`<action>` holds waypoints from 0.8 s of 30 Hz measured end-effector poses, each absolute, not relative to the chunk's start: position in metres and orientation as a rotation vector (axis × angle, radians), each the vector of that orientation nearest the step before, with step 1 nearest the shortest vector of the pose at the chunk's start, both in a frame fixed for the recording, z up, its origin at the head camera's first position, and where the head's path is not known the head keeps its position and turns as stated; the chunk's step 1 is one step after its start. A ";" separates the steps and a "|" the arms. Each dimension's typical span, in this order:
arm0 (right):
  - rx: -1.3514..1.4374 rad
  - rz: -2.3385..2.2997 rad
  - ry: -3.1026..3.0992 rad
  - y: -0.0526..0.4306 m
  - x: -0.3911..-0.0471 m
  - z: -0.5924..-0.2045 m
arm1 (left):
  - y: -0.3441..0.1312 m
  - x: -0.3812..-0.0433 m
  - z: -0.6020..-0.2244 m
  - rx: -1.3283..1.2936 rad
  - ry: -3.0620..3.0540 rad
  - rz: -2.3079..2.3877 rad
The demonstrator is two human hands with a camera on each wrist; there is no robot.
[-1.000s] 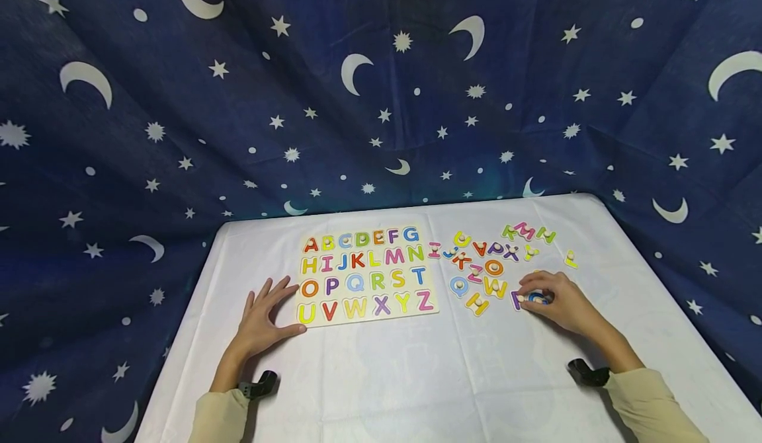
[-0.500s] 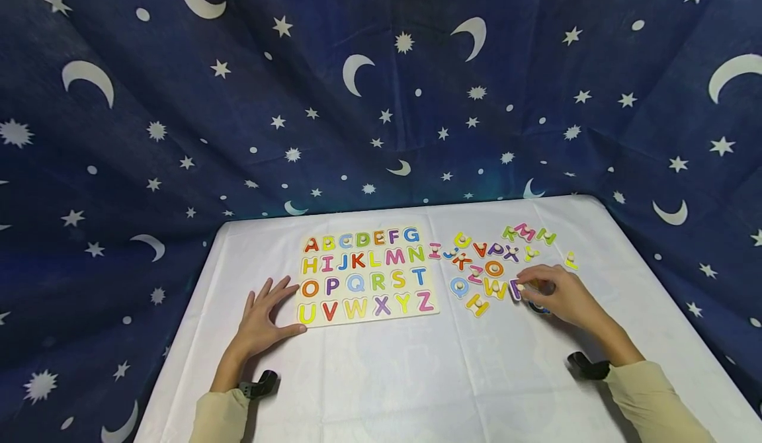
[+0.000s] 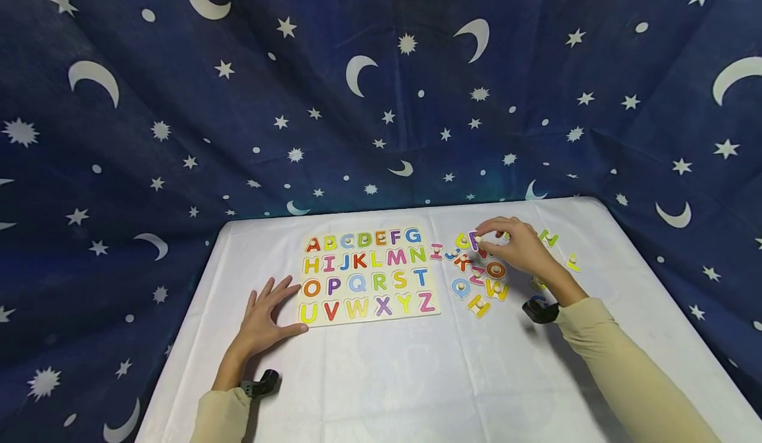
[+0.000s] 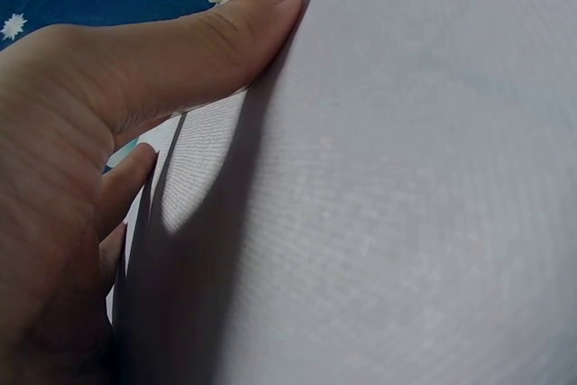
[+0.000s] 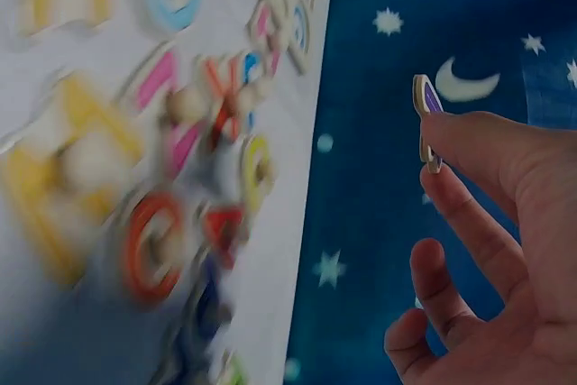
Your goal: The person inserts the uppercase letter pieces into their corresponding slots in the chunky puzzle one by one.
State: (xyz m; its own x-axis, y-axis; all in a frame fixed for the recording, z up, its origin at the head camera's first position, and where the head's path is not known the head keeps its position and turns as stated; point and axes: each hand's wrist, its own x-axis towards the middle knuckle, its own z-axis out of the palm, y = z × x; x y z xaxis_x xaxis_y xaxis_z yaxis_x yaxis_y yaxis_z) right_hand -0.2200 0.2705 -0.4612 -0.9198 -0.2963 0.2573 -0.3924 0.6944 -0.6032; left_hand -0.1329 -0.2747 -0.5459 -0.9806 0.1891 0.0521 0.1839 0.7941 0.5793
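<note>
My right hand [image 3: 518, 244] pinches a purple letter piece [image 3: 474, 241], which looks like an F, by its knob between thumb and fingertip. It is held raised over the loose letters, and the right wrist view shows the piece [image 5: 427, 123] nearly edge-on. Fingers spread, my left hand [image 3: 262, 321] rests at the left side of the alphabet puzzle board [image 3: 345, 296]. Its thumb [image 4: 243, 29] touches the board's lower left corner. Several knobbed pieces, including A [image 3: 312, 244] and E [image 3: 381, 239], sit in the board's top row.
Right of the board lie scattered knobbed letters, among them an orange O [image 3: 495, 270], a light blue Q [image 3: 461, 287], a yellow H [image 3: 478, 306] and a pink I [image 3: 436, 251]. A yellow L [image 3: 573, 262] lies farthest right. Behind the white-covered table [image 3: 381, 377] hangs a starry cloth [image 3: 381, 86].
My right hand has lifted the purple letter from the right side of the pile and carried it up and left over the other letters. The left hand stays at the board's edge.
</note>
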 end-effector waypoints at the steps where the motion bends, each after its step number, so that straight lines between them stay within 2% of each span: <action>1: 0.568 1.041 -2.773 0.263 -0.226 -0.460 | -0.275 -0.133 -0.546 0.307 2.967 0.961; 12: 0.558 1.158 -2.862 0.174 -0.282 -0.478 | -0.276 -0.133 -0.548 0.312 2.968 0.953; 24: 0.432 1.199 -2.948 0.114 -0.305 -0.507 | -0.277 -0.132 -0.546 0.317 2.983 0.976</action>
State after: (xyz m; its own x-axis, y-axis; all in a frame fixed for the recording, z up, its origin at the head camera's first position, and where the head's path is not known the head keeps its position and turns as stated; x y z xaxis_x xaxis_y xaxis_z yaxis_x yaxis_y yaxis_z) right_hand -0.3050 0.1140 -0.5073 -0.9614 -0.2729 0.0359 -0.2205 0.6855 -0.6939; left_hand -0.1324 -0.2768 -0.5460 -0.9797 0.1860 0.0745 0.1941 0.7883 0.5839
